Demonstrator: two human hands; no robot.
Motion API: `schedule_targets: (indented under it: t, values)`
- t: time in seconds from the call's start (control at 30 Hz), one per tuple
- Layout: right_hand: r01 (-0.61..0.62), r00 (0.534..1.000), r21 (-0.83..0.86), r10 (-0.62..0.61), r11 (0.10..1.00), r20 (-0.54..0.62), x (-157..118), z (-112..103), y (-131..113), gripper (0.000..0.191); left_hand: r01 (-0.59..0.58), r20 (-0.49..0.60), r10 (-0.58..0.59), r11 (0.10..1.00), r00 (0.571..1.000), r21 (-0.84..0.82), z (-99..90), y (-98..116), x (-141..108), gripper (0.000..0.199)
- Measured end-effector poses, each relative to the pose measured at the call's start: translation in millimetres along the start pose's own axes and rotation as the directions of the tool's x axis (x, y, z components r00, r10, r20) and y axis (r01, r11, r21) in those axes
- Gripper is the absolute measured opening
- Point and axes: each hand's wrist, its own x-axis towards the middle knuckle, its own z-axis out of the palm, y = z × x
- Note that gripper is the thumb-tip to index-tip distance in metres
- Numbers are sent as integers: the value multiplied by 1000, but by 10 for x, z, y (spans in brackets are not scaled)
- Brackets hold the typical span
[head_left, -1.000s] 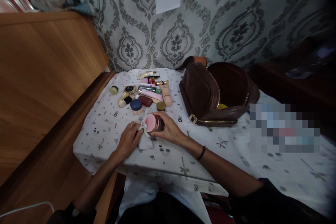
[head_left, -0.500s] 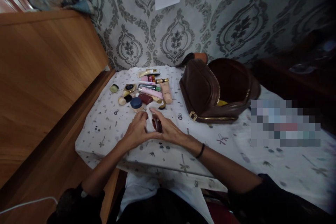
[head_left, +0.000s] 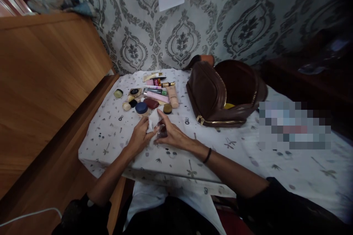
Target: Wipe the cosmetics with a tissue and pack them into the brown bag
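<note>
My left hand (head_left: 138,136) pinches a crumpled white tissue (head_left: 153,118) and presses it toward a small, round, glassy container (head_left: 161,131). That container sits between the thumb and fingers of my right hand (head_left: 175,134); its exact kind is too blurred to tell. Both hands are just above the front part of the table. Right behind them stand a blue-lidded jar (head_left: 141,108) and a jar with a brownish-gold lid (head_left: 167,108). A dark red tube (head_left: 151,103), a pink tube (head_left: 156,97) and a beige tube (head_left: 173,97) lie beyond.
A brown bag (head_left: 205,88) gapes unzipped to the right, something yellow inside. More cosmetics cluster at the back, with a small green-topped jar (head_left: 118,93) at the left. A wooden cabinet (head_left: 55,66) borders the left side; a patterned cloth (head_left: 107,132) covers the table.
My hands have drawn slightly apart, and the container has turned in my right hand. The tissue has shifted off the gold-lidded jar, which now shows fully. The view has moved slightly.
</note>
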Motion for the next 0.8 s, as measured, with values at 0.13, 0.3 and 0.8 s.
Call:
schedule_targets:
  t: [0.13,0.3,0.8]
  values:
    - [14,1000,5,-14,1000,-23,-2,10,-28,123,56,-104,-62,997,993,-60,30,0,39,31]
    - [51,997,-6,-51,999,-49,3,48,19,123,118,-181,-131,990,975,-83,39,8,101,29]
    - [22,999,147,-18,989,-28,18,5,-1,116,-24,196,49,991,979,-132,-101,-245,-132,73]
